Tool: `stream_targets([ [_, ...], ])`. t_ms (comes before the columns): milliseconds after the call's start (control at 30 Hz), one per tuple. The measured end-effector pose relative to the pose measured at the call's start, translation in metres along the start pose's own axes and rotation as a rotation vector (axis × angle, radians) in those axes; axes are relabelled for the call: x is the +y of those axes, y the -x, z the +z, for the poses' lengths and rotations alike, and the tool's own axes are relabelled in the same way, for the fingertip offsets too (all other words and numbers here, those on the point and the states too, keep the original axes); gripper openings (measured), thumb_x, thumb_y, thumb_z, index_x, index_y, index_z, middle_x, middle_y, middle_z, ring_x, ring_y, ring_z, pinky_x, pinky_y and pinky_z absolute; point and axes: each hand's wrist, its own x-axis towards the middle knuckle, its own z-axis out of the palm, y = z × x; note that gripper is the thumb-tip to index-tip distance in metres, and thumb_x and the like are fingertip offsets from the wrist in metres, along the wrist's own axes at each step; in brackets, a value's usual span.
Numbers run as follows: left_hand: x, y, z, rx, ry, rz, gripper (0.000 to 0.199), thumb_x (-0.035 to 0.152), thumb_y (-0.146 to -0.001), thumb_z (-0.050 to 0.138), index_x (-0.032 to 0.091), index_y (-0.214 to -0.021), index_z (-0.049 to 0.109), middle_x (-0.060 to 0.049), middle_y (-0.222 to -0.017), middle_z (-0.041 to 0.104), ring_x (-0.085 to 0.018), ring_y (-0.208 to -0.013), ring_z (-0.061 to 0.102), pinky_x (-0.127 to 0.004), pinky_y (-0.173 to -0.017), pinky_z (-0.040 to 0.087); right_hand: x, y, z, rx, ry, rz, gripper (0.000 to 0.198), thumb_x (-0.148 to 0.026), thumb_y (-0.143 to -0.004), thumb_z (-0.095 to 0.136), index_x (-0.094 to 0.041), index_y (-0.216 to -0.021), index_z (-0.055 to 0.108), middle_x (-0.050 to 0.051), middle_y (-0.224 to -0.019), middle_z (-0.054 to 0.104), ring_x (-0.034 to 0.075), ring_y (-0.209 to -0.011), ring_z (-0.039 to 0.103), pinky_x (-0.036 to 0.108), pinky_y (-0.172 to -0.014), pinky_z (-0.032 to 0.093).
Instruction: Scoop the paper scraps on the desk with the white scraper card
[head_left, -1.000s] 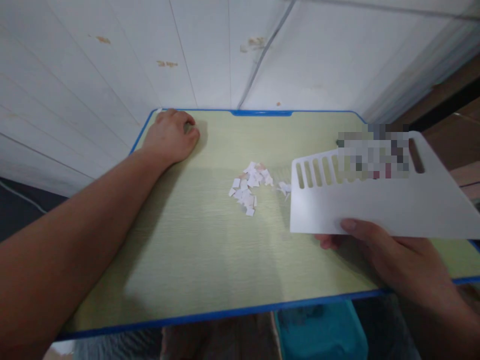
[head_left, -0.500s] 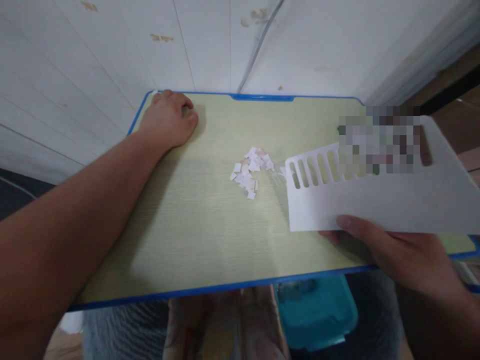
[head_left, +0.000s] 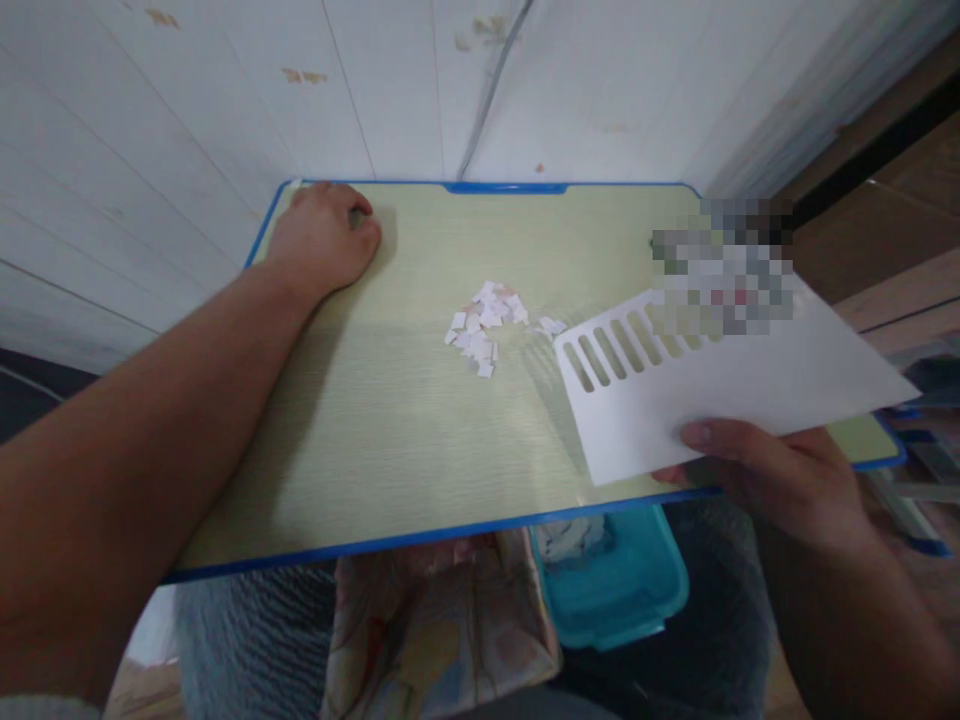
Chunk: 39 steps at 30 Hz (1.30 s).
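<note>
My right hand (head_left: 780,470) holds a thin white slotted sheet (head_left: 645,430) by its near edge, thumb on top and fingers underneath. A row of long slots runs along the sheet's far side, and part of it is blurred out. Its left corner tilts over the table close to a few small white paper pieces (head_left: 553,326). Left of these lies a loose heap of small white paper squares (head_left: 487,320). My left hand (head_left: 322,235) rests at the far left corner of the table (head_left: 375,430), its fingers curled in loosely and nothing seen in them.
The table has a blue rim and stands against a white panelled wall (head_left: 225,90) with a grey cable (head_left: 495,85). Below the near edge are a turquoise tub (head_left: 615,590) with pale scraps and an open patterned bag (head_left: 442,640). A pixelated patch (head_left: 720,270) hides things at right.
My right hand has turned the slotted sheet so that its near left corner points more toward me. The view has shifted slightly. My left hand stays at the table corner.
</note>
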Motion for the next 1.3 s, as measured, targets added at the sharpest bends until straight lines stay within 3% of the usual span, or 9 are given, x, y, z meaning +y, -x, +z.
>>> stream_targets([
  [233,0.003,0.003,-0.002,0.013,-0.002,-0.004,0.050,0.035,-0.108,0.052,0.007,-0.141,0.077,-0.017,-0.153,0.072,-0.031,-0.143,0.063,-0.046,-0.133,0.042,-0.006,0.000,0.011,0.010,0.138,-0.136,0.042,-0.058,-0.089,0.093,-0.027,-0.062,0.082,0.004,-0.063,0.078,0.023,-0.057,0.075,0.033,-0.056,0.065],
  [367,0.003,0.002,-0.002,0.010,-0.003,0.006,0.051,0.035,-0.107,0.052,0.008,-0.142,0.077,-0.017,-0.154,0.073,-0.032,-0.144,0.063,-0.047,-0.134,0.042,0.000,0.003,0.007,0.029,0.084,-0.114,0.033,-0.047,-0.089,0.094,-0.029,-0.063,0.084,0.002,-0.065,0.080,0.022,-0.058,0.077,0.031,-0.059,0.067],
  [600,-0.003,-0.001,0.002,0.004,0.006,0.010,0.054,0.039,-0.106,0.051,0.010,-0.143,0.076,-0.016,-0.153,0.073,-0.030,-0.141,0.064,-0.047,-0.132,0.043,0.005,0.000,-0.006,-0.104,0.058,-0.016,0.028,-0.044,-0.089,0.094,-0.026,-0.068,0.087,0.005,-0.069,0.083,0.027,-0.061,0.080,0.037,-0.061,0.071],
  [767,-0.002,0.001,0.001,0.007,0.001,0.023,0.055,0.040,-0.105,0.048,0.012,-0.143,0.076,-0.014,-0.156,0.072,-0.030,-0.141,0.063,-0.048,-0.133,0.042,-0.001,0.000,0.003,0.027,0.035,-0.062,0.035,-0.048,-0.086,0.095,-0.025,-0.063,0.082,0.005,-0.061,0.077,0.025,-0.054,0.074,0.036,-0.055,0.066],
  [967,0.000,0.003,-0.001,0.003,0.004,0.002,0.057,0.043,-0.103,0.047,0.015,-0.145,0.074,-0.010,-0.154,0.073,-0.027,-0.134,0.063,-0.050,-0.132,0.044,0.002,0.000,0.002,0.023,0.037,-0.051,0.033,-0.045,-0.085,0.094,-0.025,-0.061,0.081,0.004,-0.061,0.077,0.023,-0.054,0.074,0.034,-0.056,0.065],
  [1167,0.003,0.005,-0.002,0.012,0.004,0.003,0.056,0.042,-0.103,0.047,0.016,-0.145,0.074,-0.008,-0.153,0.073,-0.025,-0.132,0.062,-0.047,-0.133,0.044,0.012,0.001,-0.016,-0.078,-0.003,0.073,0.029,-0.047,-0.086,0.094,-0.025,-0.067,0.087,0.008,-0.067,0.082,0.029,-0.058,0.079,0.040,-0.056,0.069],
  [1300,0.005,0.006,-0.003,-0.009,-0.010,-0.006,0.057,0.040,-0.105,0.046,0.012,-0.146,0.073,-0.011,-0.153,0.073,-0.026,-0.134,0.061,-0.048,-0.134,0.043,0.007,-0.001,-0.012,-0.104,0.017,0.005,0.033,-0.048,-0.089,0.092,-0.025,-0.067,0.086,0.008,-0.067,0.082,0.029,-0.059,0.079,0.039,-0.058,0.069],
])
